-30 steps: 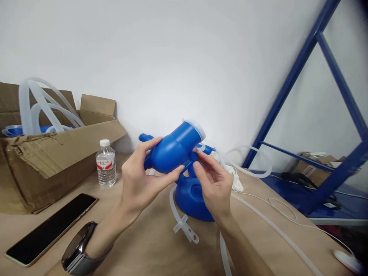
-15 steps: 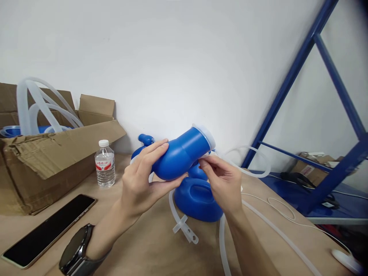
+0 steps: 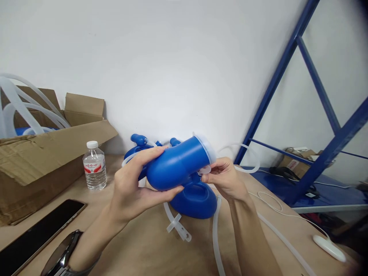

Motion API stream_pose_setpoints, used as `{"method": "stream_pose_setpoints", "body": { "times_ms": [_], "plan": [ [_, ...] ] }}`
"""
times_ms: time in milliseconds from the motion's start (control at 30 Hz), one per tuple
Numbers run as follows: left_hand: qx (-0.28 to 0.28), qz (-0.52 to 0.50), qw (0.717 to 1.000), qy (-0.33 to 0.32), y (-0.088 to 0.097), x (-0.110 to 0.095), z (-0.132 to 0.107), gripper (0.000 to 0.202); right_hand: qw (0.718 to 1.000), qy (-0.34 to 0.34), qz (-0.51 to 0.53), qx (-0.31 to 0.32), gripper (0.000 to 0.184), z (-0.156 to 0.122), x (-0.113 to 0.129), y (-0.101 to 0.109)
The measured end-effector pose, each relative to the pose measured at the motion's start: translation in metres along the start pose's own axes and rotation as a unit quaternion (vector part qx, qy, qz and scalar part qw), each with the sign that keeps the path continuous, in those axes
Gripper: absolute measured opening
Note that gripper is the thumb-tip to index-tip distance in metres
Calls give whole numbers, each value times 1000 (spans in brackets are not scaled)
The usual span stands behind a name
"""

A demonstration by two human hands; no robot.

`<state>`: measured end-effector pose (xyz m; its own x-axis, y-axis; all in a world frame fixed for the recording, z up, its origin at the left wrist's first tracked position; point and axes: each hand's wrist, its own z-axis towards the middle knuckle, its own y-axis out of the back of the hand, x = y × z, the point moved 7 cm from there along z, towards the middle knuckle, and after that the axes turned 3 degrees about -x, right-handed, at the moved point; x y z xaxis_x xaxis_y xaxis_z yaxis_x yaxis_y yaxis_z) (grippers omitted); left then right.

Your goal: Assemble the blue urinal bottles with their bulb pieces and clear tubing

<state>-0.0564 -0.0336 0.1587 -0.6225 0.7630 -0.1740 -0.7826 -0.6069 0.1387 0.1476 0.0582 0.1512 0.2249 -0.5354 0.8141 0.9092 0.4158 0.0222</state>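
My left hand (image 3: pixel 133 182) is closed round a blue curved plastic spout (image 3: pixel 174 165), thumb below and fingers over the top. The spout's wide mouth points up and right and wears a translucent white cap (image 3: pixel 207 148). At the cap's lower edge, my right hand (image 3: pixel 228 178) pinches a small translucent tab (image 3: pixel 205 170) between thumb and fingertips. Below and behind the spout is a blue container with a handle opening (image 3: pixel 194 205); whether the two are joined is hidden. A clear strap with a cross-shaped end (image 3: pixel 175 223) and a pale tube (image 3: pixel 217 237) lie beside it.
On the left are a cardboard box (image 3: pixel 57 147) holding clear tubes, a water bottle (image 3: pixel 94 165) and a phone (image 3: pixel 43 234). Other blue parts (image 3: pixel 139 139) sit by the wall. On the right are a blue metal frame (image 3: pixel 274 92), a white cable and a white mouse (image 3: pixel 329 247).
The view has swung slightly right. My right hand has turned, its fingers now pulling the tab out at the cap's lower edge. The left hand keeps its hold on the spout.
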Motion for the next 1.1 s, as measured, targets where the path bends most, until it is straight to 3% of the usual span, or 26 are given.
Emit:
{"method": "stream_pose_setpoints", "body": {
  "times_ms": [133,333,500,633,767,900,1000,1100],
  "plan": [
    [-15,-3,1000,-26,1,-4,-1,74,999,-19,30,14,21,2,-7,-7],
    [-59,37,997,34,8,7,-5,77,996,-21,51,-69,34,2,-14,-11],
    [-99,51,993,41,17,7,-7,77,987,-70,130,-55,40,-5,-30,-39],
    [-121,75,989,46,22,11,-5,77,971,-86,197,-105,35,-10,-38,-56],
    [-94,69,993,22,22,13,0,75,953,-135,246,-114,30,-10,-44,-66],
    [-49,55,997,32,17,16,8,70,953,-129,234,-141,28,-5,-45,-55],
    [18,26,995,90,7,23,13,68,968,-76,152,-182,32,-1,-39,-33],
    [91,-7,982,166,-2,32,12,73,981,3,-2,-196,31,0,-22,-15]
  ]
}}
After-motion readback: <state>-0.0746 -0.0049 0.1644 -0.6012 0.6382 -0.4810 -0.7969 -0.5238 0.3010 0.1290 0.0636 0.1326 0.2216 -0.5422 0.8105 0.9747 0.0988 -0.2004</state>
